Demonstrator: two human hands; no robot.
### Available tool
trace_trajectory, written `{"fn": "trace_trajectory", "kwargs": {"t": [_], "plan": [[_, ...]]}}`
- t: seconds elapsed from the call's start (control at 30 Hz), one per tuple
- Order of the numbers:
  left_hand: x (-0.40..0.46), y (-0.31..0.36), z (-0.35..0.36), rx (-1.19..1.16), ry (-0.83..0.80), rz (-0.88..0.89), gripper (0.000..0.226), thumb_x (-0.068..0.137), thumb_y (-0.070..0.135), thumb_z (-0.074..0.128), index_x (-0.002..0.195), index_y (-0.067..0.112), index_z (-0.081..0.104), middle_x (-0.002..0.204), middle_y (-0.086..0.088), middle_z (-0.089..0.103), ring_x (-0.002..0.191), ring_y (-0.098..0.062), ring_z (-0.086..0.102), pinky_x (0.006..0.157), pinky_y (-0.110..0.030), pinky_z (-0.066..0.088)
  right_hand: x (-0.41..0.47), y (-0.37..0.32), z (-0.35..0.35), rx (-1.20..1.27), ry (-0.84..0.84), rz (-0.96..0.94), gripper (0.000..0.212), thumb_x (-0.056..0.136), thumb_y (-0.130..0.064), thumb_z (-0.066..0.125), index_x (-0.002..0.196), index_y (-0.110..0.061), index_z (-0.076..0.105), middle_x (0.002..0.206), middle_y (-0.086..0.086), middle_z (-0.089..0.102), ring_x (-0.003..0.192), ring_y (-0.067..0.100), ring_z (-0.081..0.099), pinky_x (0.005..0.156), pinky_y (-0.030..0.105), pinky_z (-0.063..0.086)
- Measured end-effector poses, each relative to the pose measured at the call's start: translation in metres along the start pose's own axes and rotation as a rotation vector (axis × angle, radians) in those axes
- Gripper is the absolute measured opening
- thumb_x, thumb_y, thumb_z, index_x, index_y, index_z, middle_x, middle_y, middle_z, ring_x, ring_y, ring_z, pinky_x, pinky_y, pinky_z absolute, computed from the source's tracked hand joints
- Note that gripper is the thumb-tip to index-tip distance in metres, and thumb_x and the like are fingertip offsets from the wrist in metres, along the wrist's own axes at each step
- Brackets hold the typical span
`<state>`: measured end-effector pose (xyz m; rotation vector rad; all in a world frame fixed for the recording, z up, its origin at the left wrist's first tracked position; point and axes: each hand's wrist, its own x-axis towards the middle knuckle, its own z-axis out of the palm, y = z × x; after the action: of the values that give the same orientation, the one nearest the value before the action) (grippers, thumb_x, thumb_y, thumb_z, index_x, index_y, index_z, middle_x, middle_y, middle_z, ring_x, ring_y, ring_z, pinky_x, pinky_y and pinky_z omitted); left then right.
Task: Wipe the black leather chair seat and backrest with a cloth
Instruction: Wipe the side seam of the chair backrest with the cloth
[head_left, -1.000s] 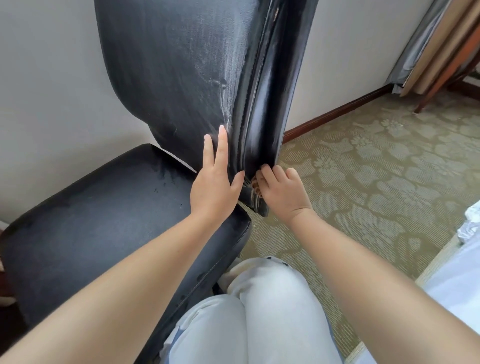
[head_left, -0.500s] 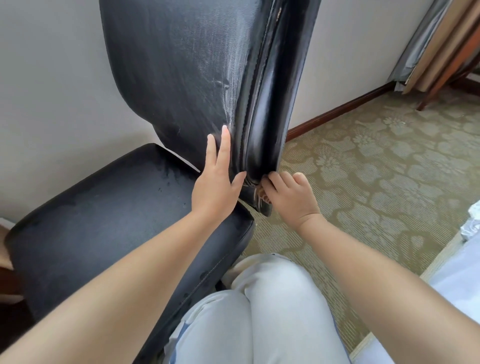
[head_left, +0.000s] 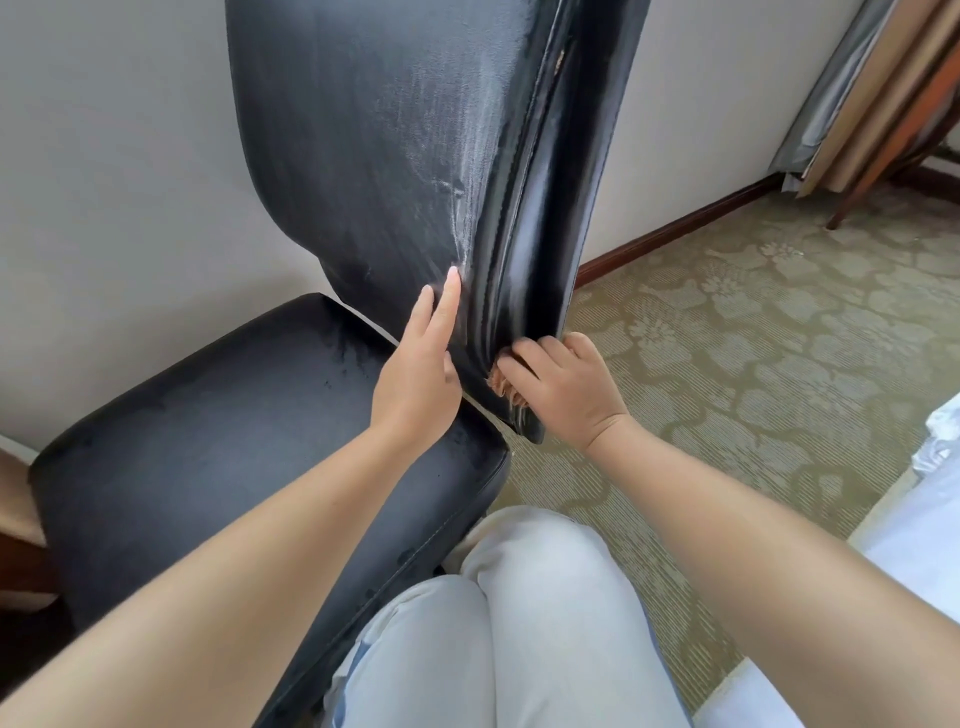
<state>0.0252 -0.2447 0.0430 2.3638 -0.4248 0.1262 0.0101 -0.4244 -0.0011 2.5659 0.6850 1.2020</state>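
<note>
- My knee (head_left: 519, 597) in pale trousers is nearest, just beside the black seat (head_left: 234, 441).
- My left hand (head_left: 415, 379) lies flat on the backrest (head_left: 415, 156), fingers straight and together, same as before.
- My right hand (head_left: 571, 389) has slid a bit higher, its fingers curled round the orange cloth (head_left: 501, 384) at the bottom edge.
- I think the edge wipe is going upward.

Black leather backrest (head_left: 395, 156) and seat (head_left: 218, 441), streaked pale grey; orange-brown cloth (head_left: 500, 385); olive carpet (head_left: 753, 353) with pale floral pattern; off-white wall (head_left: 114, 182); pale blue trousers (head_left: 498, 634).
</note>
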Motion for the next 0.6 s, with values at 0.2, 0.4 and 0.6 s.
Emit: {"fn": "trace_trajectory", "kwargs": {"t": [0.2,0.4,0.6], "plan": [[-0.002,0.002,0.014,-0.008,0.052,-0.014,0.093,0.085,-0.011,0.036,0.149,0.043,-0.003,0.161,0.009,0.005,0.109,-0.026,0.054,0.08,-0.044,0.051,-0.023,0.003,0.021,-0.077,-0.099,-0.113,0.03,0.08,0.0,0.047,0.094,-0.013,0.07,0.096,0.003,0.067,0.07,0.021,0.057,0.067,0.031,0.036],[-0.002,0.002,0.018,0.01,0.053,-0.014,0.095,0.083,-0.01,0.039,0.15,0.043,-0.003,0.161,0.01,0.0,0.111,-0.02,0.051,0.072,-0.037,0.05,-0.03,-0.003,0.027,-0.103,-0.259,-0.085,0.027,0.071,-0.005,0.055,0.09,-0.014,0.071,0.093,0.003,0.065,0.073,0.022,0.055,0.067,0.032,0.037],[-0.007,0.009,0.01,-0.013,-0.015,-0.064,0.099,0.082,-0.012,0.037,0.149,0.046,-0.007,0.161,0.009,0.0,0.11,-0.03,0.055,0.077,-0.047,0.053,-0.026,-0.001,0.01,-0.074,-0.29,0.001,0.03,0.062,0.002,0.063,0.087,-0.013,0.07,0.082,0.002,0.061,0.064,0.021,0.054,0.061,0.031,0.035]]}}
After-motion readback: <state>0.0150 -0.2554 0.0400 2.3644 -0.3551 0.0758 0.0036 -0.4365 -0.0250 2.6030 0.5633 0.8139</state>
